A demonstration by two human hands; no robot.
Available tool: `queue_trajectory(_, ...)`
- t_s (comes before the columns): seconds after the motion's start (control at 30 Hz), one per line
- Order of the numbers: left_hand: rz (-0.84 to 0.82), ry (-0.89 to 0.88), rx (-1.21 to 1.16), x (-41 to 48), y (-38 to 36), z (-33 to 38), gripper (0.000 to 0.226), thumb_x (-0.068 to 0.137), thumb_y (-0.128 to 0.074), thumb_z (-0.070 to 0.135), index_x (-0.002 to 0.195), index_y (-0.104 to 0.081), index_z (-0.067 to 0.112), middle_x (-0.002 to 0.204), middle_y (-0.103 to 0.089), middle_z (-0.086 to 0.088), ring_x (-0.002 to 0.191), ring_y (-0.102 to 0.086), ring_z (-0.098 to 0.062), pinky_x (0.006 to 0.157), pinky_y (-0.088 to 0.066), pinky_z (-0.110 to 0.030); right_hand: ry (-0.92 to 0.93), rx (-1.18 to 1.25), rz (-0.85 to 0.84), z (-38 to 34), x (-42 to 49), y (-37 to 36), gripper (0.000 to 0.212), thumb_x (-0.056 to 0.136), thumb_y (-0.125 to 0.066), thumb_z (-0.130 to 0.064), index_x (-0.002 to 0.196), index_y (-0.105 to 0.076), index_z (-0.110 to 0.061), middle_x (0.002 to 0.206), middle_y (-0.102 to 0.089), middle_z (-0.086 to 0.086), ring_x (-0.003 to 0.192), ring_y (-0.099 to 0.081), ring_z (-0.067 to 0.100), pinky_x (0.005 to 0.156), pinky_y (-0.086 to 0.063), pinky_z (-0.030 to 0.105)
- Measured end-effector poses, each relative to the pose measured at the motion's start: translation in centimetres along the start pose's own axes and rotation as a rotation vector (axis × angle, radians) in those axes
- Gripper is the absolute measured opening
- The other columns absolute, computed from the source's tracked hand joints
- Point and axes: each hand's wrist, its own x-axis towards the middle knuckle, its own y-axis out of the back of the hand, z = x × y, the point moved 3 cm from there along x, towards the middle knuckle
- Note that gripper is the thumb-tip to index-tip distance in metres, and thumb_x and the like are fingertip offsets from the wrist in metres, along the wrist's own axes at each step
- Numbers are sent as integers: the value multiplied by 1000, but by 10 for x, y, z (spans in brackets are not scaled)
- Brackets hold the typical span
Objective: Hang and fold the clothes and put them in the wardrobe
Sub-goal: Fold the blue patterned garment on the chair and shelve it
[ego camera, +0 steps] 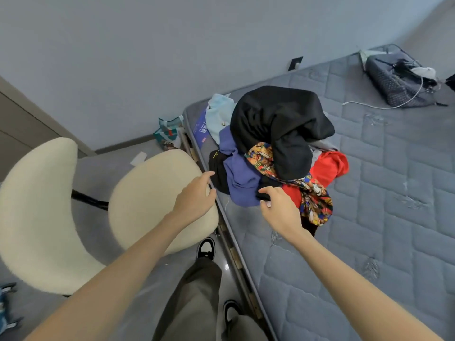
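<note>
So, your right hand [278, 209] pinched the edge of a black garment [269, 184] in the limp, tangled pile [275, 143], left hand [197, 196] loose and empty; it looked light, snag-prone.

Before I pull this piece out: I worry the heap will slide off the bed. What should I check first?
1. Right hand has a grip: ok, it pinches the black cloth at the pile's near side.
2. Left hand free to steady the pile: ok, open, holding nothing, by the edge of the mattress.
3. Pinched cloth free of load: not ok, the patterned garment seems to lie over it, and the big black garment tops the pile.
4. Pile back from the edge: not ok, a black piece with a yellow mark lies right at it.
5. Hangers at hand: cannot tell, none in view.
</note>
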Motion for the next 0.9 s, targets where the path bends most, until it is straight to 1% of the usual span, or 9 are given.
queue_trajectory(0.17, -137, 18, -43, 76, -28, -41, 49, 95, -46, 20, 144, -36, 19, 131, -53, -5, 112, -54, -24, 91, -41, -33, -97, -78, -75, -6, 65, -49, 39, 96, -49, -22, 134, -47, -17, 137, -45, 6, 118, -50, 28, 84, -45, 37)
queue_trajectory(0.3, -210, 34, -88, 130, -57, -72, 49, 96, -47, 20, 144, -36, 20, 130, -54, -5, 110, -56, -21, 91, -43, -33, -129, -293, -108, -2, 113, -88, 38, 97, -46, -23, 135, -43, -18, 139, -42, 3, 118, -48, 28, 88, -46, 41)
queue_trajectory(0.37, -233, 56, -124, 153, -74, -87, 49, 96, -48, 20, 144, -36, 20, 129, -56, -5, 108, -57, -20, 91, -43, -32, -139, -364, -132, 6, 135, -107, 39, 98, -44, -23, 136, -41, -19, 140, -40, 2, 117, -49, 27, 85, -46, 38)
queue_trajectory(0.5, -254, 97, -166, 190, -105, -112, 49, 95, -49, 19, 142, -38, 20, 127, -56, -4, 106, -57, -22, 92, -43, -33, -158, -420, -139, 26, 170, -142, 42, 97, -45, -22, 138, -38, -22, 144, -35, -1, 120, -48, 24, 78, -45, 35)
queue_trajectory(0.6, -258, 106, -179, 208, -120, -129, 49, 95, -49, 19, 142, -39, 21, 127, -56, -3, 105, -57, -22, 93, -45, -35, -168, -435, -139, 42, 190, -168, 50, 97, -47, -20, 144, -29, -23, 150, -28, -2, 123, -47, 24, 73, -49, 34)
queue_trajectory(0.7, -272, 93, -170, 218, -130, -143, 49, 95, -48, 19, 143, -38, 21, 128, -55, -2, 105, -58, -22, 92, -44, -32, -237, -465, -155, 57, 203, -185, 56, 98, -50, -22, 147, -22, -21, 143, -35, 2, 120, -50, 25, 68, -49, 34)
queue_trajectory(0.8, -279, 93, -169, 221, -134, -151, 50, 95, -48, 20, 143, -37, 22, 128, -55, -1, 102, -57, -19, 89, -42, -28, -265, -552, -193, 70, 209, -192, 48, 100, -46, -16, 144, -25, -16, 137, -41, 6, 112, -57, 27, 67, -46, 34)
queue_trajectory(0.9, -291, 94, -185, 220, -134, -150, 50, 95, -48, 20, 143, -37, 23, 128, -55, -1, 97, -55, -15, 88, -42, -28, -251, -564, -224, 78, 217, -190, 40, 101, -40, -12, 140, -30, -14, 134, -47, 8, 105, -61, 32, 63, -36, 34)
